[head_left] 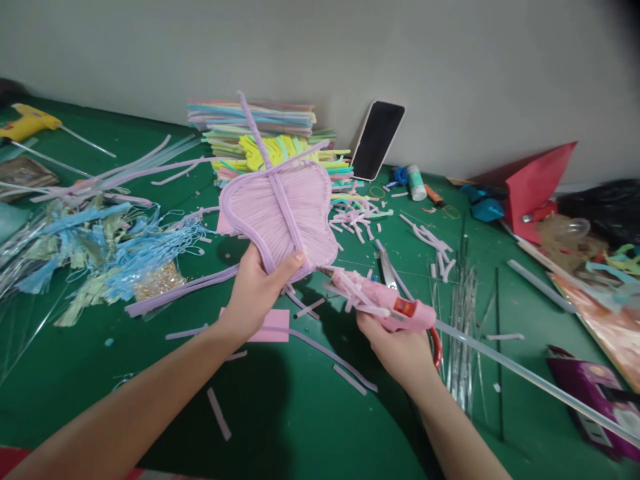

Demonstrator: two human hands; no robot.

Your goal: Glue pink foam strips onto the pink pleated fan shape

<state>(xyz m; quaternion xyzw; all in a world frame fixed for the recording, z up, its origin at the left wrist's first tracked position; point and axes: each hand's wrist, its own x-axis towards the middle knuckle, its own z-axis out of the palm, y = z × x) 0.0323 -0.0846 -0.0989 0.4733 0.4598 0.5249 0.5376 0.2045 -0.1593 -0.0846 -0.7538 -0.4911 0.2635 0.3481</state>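
Observation:
My left hand [257, 293] grips the lower edge of a lilac fan-shaped piece [305, 207], thumb on its front. Fuzzy pipe-cleaner strips border the piece, and its wrapped stem points up and away from me. In my right hand [400, 350] is a pink hot glue gun [380, 297], its nozzle at or very near the fan's lower right edge; I cannot tell whether they touch. Bits of lilac pipe cleaner cling around the gun's front. A long clear glue stick [525, 370] runs out of its back. Scissors [387, 270] lie partly hidden behind the gun.
Bundles of coloured pipe cleaners [280, 120] lie by the wall beside a leaning phone [379, 140]. Blue tassels [145, 250] and a yellow glue gun [33, 122] are at left. Thin metal wires [463, 333], a red paper bag [537, 190] and a purple pouch [593, 400] are at right.

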